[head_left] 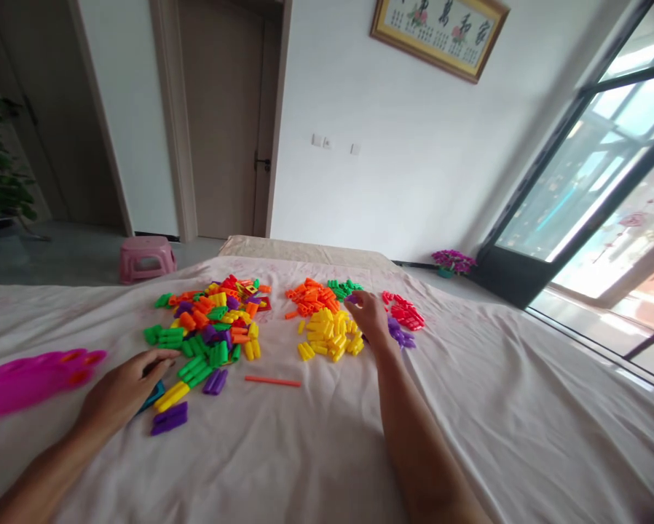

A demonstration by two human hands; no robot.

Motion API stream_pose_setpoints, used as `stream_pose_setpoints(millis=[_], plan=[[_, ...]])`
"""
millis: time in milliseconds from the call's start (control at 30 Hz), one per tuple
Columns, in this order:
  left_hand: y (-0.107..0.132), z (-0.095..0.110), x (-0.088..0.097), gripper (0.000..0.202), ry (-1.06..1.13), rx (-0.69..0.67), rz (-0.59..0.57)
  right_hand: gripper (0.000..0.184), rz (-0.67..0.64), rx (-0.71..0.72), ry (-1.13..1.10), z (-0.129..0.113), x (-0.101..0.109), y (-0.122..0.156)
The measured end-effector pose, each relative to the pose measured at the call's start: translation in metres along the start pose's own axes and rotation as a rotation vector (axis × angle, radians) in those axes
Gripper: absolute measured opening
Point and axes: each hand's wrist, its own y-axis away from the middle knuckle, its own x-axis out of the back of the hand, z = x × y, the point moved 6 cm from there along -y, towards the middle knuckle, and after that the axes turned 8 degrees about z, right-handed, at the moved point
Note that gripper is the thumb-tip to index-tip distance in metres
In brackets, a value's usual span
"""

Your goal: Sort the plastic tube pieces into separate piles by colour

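Note:
My right hand (369,318) reaches out over the sorted piles, its fingers pinched on a small purple block (352,298), between the yellow pile (330,335) and the purple pile (399,333). My left hand (122,391) rests curled on the cloth at the near edge of the mixed pile of coloured blocks (212,324), over a dark blue piece (153,396); whether it grips that piece I cannot tell. Orange (309,297), green (344,287) and red (404,313) piles lie further back.
A thin orange stick (272,380) lies on the pale cloth (283,451) in front of the piles. A magenta plastic toy (26,378) lies at the left. A pink stool (146,258) stands on the floor beyond, and glass doors (594,204) are at the right.

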Motion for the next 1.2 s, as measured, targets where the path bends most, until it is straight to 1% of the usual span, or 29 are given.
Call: stream_pose_setpoints(millis=[67, 100, 167, 233, 300, 367, 433, 467, 500, 567, 633, 733, 800, 833, 900, 967, 1000, 1033, 1100, 1200], plan=[[0.000, -0.004, -0.006, 0.033, -0.015, -0.003, -0.084, 0.040, 0.031, -0.103, 0.088, 0.028, 0.012, -0.004], [0.000, -0.005, -0.007, 0.033, -0.021, -0.001, -0.102, 0.042, 0.048, -0.159, 0.129, 0.041, 0.018, -0.005], [0.000, -0.008, -0.008, 0.035, -0.028, 0.000, -0.092, 0.047, 0.060, -0.269, 0.207, 0.067, 0.029, -0.004], [0.000, -0.009, -0.009, 0.037, -0.033, -0.004, -0.090, 0.048, 0.065, -0.350, 0.268, 0.086, 0.039, -0.002], [0.000, -0.009, -0.009, 0.037, -0.035, 0.002, -0.090, 0.046, 0.091, -0.365, 0.290, 0.094, 0.045, -0.003], [0.001, -0.006, -0.008, 0.037, -0.030, 0.002, -0.087, 0.043, 0.135, -0.325, 0.243, 0.090, 0.047, -0.006], [0.003, 0.000, -0.005, 0.037, -0.023, -0.008, -0.086, 0.039, 0.156, -0.259, 0.127, 0.072, 0.041, -0.010], [0.003, 0.003, -0.003, 0.037, -0.020, -0.015, -0.085, 0.037, 0.155, -0.218, 0.056, 0.059, 0.034, -0.010], [0.004, 0.006, -0.002, 0.037, -0.019, -0.023, -0.087, 0.035, 0.148, -0.166, -0.017, 0.043, 0.027, -0.009], [0.006, 0.010, 0.001, 0.036, -0.021, -0.022, -0.077, 0.031, 0.110, -0.026, -0.148, 0.002, 0.008, 0.000], [0.007, 0.012, 0.002, 0.036, -0.020, -0.018, -0.069, 0.028, 0.025, 0.145, -0.257, -0.045, -0.014, 0.020], [0.007, 0.014, 0.003, 0.035, -0.018, -0.013, -0.063, 0.025, -0.201, 0.375, -0.384, -0.109, -0.044, 0.067], [0.008, 0.015, 0.004, 0.034, -0.018, -0.008, -0.063, 0.026, -0.322, 0.499, -0.416, -0.140, -0.057, 0.098], [0.009, 0.016, 0.004, 0.034, -0.018, -0.007, -0.065, 0.028, -0.369, 0.555, -0.416, -0.151, -0.061, 0.112], [0.010, 0.019, 0.005, 0.034, -0.019, -0.008, -0.064, 0.036, -0.440, 0.628, -0.383, -0.166, -0.067, 0.133], [0.011, 0.021, 0.007, 0.033, -0.027, -0.004, -0.061, 0.044, -0.485, 0.657, -0.323, -0.171, -0.070, 0.144], [0.011, 0.022, 0.007, 0.033, -0.032, -0.001, -0.059, 0.045, -0.501, 0.665, -0.296, -0.172, -0.071, 0.147], [0.011, 0.022, 0.008, 0.033, -0.035, 0.001, -0.057, 0.044, -0.513, 0.673, -0.275, -0.172, -0.072, 0.148], [0.012, 0.023, 0.008, 0.032, -0.037, -0.002, -0.054, 0.035, -0.517, 0.671, -0.249, -0.171, -0.071, 0.149], [0.011, 0.022, 0.008, 0.032, -0.039, -0.004, -0.045, 0.021, -0.479, 0.600, -0.217, -0.167, -0.068, 0.144]])
